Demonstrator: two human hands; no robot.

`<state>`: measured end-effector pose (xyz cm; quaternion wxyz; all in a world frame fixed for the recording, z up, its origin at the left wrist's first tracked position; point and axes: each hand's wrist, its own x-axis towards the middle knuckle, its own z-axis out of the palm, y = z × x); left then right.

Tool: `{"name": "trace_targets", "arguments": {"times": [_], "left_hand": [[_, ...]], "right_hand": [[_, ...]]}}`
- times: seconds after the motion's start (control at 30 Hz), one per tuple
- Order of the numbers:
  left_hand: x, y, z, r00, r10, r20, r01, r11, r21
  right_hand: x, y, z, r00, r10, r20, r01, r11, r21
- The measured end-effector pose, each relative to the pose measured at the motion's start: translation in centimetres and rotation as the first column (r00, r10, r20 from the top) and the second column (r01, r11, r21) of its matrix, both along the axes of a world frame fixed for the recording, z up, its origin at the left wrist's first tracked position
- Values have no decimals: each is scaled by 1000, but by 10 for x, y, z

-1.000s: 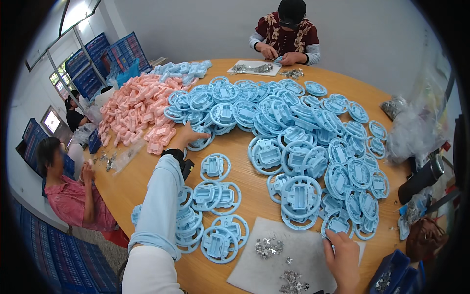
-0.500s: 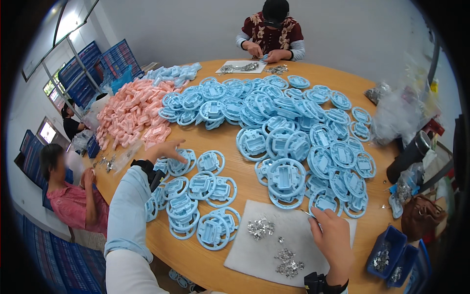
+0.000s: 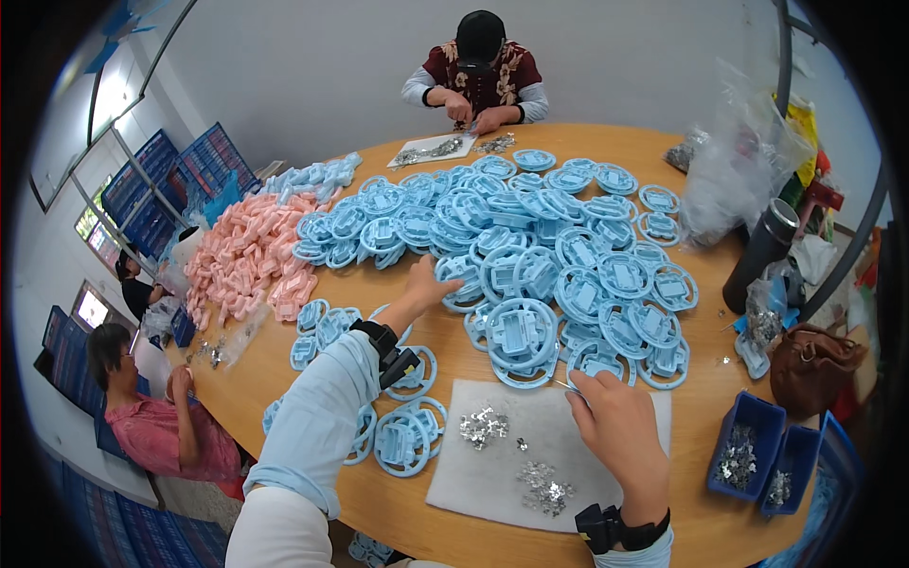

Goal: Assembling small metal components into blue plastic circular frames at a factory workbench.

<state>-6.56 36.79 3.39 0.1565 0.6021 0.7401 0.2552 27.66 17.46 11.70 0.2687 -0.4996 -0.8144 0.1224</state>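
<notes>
Compared with half a second ago, the person's left hand has moved from the small near group of pieces across to the big heap's near edge; the right hand stays by the far edge of the whitish, felt-like mat. The left hand's fingers reach forward, partly bent, against a pale-blue plastic wheel-shaped piece; whether they have closed on it cannot be told; the right hand is curled nearly closed around a thin metallic tool, its tip pointing at the blue pieces.

The wheel-shaped piece lies at the near side of the heap of matching blue pieces, partly covered by the fingers; its round rim is smooth and matt; neighbouring pieces show a boxy, recessed centre inside an open ring.

On the mat lie two loose clusters of small, shiny silver metal bits; the wooden table has a warm, smooth grain; beyond, to the left, sits a mound of knobbly pink plastic parts.
</notes>
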Motion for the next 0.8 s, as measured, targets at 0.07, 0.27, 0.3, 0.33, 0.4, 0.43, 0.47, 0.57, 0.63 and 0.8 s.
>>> {"name": "trace_targets", "arguments": {"times": [0.07, 0.27, 0.3, 0.33, 0.4, 0.43, 0.47, 0.57, 0.63, 0.8], "left_hand": [[6, 0, -1, 967, 70, 243, -77, 997, 18], [-31, -15, 5, 610, 261, 748, -182, 965, -189], [-43, -19, 6, 564, 274, 779, -182, 961, -207], [-59, -28, 9, 522, 254, 815, -164, 967, -196], [-72, -49, 20, 426, 202, 882, -106, 979, -173], [-80, -70, 35, 418, 212, 883, -89, 977, -193], [-88, -86, 42, 404, 219, 888, -60, 975, -213], [-138, -126, 53, 721, 328, 610, -64, 908, -413], [-128, -140, 77, 913, 375, 161, -248, 823, -512], [-144, -110, 61, 942, -24, -336, 12, 999, -38]], "right_hand": [[2, 1, -1, 1000, 0, -21, 0, 1000, 16], [1, -3, 4, 999, 30, -39, -29, 999, 15], [2, -4, 5, 999, 28, -41, -27, 999, 20], [2, -4, 6, 998, 33, -51, -32, 999, 28], [5, -4, 5, 998, 20, -59, -17, 999, 44], [5, -4, 6, 997, 34, -70, -31, 999, 41], [6, -4, 7, 997, 39, -71, -37, 999, 40], [3, -4, 6, 994, 62, -85, -58, 997, 45], [6, -3, 6, 996, 49, -79, -45, 998, 47], [-1, -4, 4, 995, 69, -74, -64, 996, 57]]}}
